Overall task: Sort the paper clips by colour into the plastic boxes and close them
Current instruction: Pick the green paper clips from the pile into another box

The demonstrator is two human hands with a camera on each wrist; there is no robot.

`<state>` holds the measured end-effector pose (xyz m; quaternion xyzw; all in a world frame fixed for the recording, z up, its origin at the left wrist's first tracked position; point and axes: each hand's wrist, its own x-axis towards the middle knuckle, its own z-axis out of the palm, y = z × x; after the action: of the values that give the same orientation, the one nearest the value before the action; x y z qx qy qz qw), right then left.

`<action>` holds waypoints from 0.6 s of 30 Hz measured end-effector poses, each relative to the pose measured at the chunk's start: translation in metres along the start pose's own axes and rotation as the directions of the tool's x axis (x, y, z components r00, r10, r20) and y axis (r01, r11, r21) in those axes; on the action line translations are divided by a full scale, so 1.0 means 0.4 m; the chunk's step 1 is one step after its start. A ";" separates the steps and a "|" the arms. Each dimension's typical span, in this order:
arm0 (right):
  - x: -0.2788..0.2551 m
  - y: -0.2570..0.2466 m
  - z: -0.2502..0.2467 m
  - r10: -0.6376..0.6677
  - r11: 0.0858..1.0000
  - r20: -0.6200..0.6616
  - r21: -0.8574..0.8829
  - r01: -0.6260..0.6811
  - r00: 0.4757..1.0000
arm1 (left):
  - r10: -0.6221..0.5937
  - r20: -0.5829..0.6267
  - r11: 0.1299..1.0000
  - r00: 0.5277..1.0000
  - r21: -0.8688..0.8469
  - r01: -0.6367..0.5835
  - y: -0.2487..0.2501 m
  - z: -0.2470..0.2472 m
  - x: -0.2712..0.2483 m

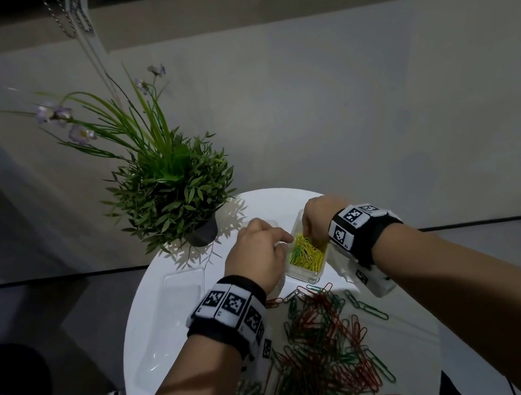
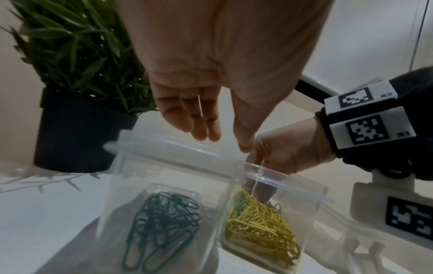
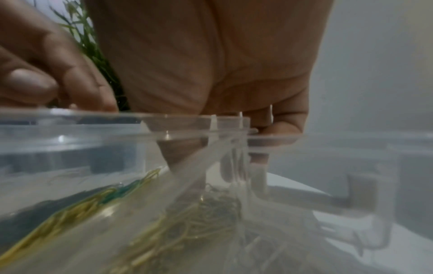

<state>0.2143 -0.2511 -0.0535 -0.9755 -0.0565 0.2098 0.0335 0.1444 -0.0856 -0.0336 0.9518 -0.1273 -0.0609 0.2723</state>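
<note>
Round white table (image 1: 287, 199), seen from above. Two clear plastic boxes stand side by side at its far middle. The box of yellow clips (image 1: 304, 254) is open-topped and holds a heap of yellow paper clips (image 2: 262, 222) with at least one green clip (image 2: 240, 204) mixed in at the far end. The box of dark green clips (image 2: 164, 213) sits just left of it, touching or nearly so, mostly hidden under the left hand in the head view. Right hand (image 1: 320, 216) reaches down into the far end of the yellow box, fingers (image 2: 264, 192) dipped inside among the clips; whether they pinch a clip cannot be told, since the wrist view is blurred through the plastic wall. Left hand (image 1: 258, 253) hovers over the green box, fingers (image 2: 199, 120) loose and slightly bent, thumb pointing down near the shared rim, holding nothing visible. Both wrists wear black bands with black-and-white square markers. A large loose pile of red and green clips (image 1: 317, 347) is spread over the near half of the table, unsorted. A clear lid or tray (image 1: 172, 317) lies flat at the table's left side, apart from the boxes. Potted green plant (image 1: 170, 185) in a dark pot stands at the far left edge, close to the green box
</note>
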 end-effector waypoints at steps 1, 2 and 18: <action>0.000 -0.004 -0.002 -0.003 1.000 0.006 -0.016 0.003 1.000 | -0.007 0.036 0.999 0.999 0.032 0.006 0.006 0.001 0.006; 0.001 -0.006 -0.003 -0.011 1.000 0.004 -0.026 0.011 1.000 | -0.014 0.056 0.998 0.998 0.062 0.011 0.011 0.001 0.011; -0.065 0.061 -0.058 -0.034 0.827 -0.041 0.561 0.051 0.999 | -0.087 0.023 0.994 0.996 -0.071 0.088 0.012 0.025 0.006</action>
<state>0.2027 -0.2796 -0.0240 -0.9241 -0.0137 0.2019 0.3240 0.1440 -0.0952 -0.0397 0.9454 -0.0860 -0.0868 0.3021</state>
